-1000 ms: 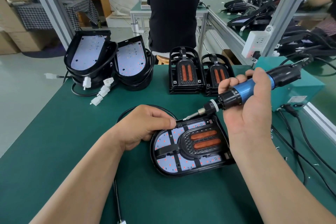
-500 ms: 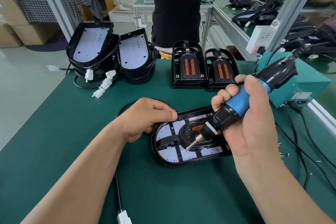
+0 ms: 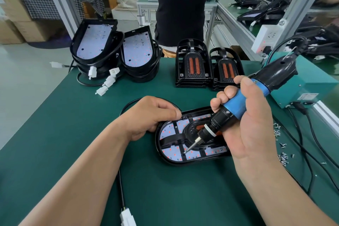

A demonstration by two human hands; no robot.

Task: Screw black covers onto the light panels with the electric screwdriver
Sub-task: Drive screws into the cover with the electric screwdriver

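Screwdriver [image 3: 236, 105] lower, tip at cover [image 3: 191, 129] edge

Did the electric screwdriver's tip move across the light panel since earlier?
Yes. The electric screwdriver swung its tip from the far rim of the light panel, beside the left hand, to the near edge of the black cover.

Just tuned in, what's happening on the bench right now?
A person is screwing a black cover onto a light panel on the green table. The left hand grips the panel's rim to steady it. The right hand holds the tilted screwdriver, its bit down at the cover's near side. At the back wait bare panels and spare covers; loose screws lie right.
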